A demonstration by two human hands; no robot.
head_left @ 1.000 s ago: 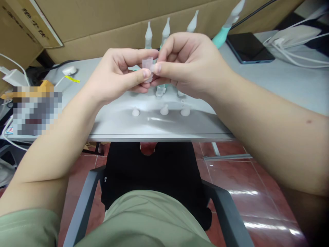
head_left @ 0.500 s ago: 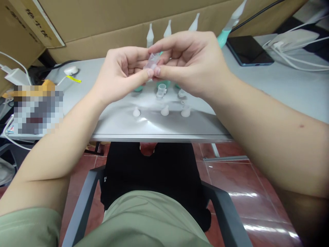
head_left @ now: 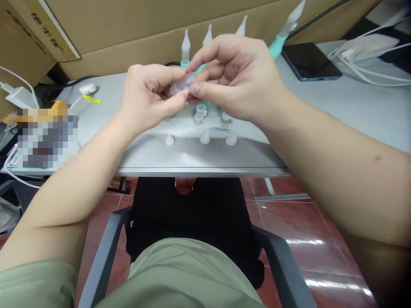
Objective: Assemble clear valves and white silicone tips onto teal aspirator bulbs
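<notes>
Both hands meet above the grey table around a small clear plastic cup-like part (head_left: 182, 84). My left hand (head_left: 149, 92) pinches it between thumb and fingers from the left. My right hand (head_left: 236, 77) grips its right side with thumb and fingertips, which cover part of it. Just below and beyond the hands, a similar clear cup (head_left: 201, 112) stands on the table. Another clear part (head_left: 225, 116) is partly hidden by my right hand. Nearer the edge sit three small white cones: the left cone (head_left: 169, 140), the middle cone (head_left: 205, 137) and the right cone (head_left: 230, 139).
Several green bulbs with white pointed tips, including one squeeze bulb (head_left: 285, 32), stand along the cardboard wall (head_left: 128, 25). A black phone (head_left: 311, 62) and white cables (head_left: 362, 64) lie at right. A charger (head_left: 24, 99) and a white puck (head_left: 87, 88) are at left.
The clear part has turned from upright to tilted between my fingers. My left hand has dipped its wrist slightly; both hands keep hold.
</notes>
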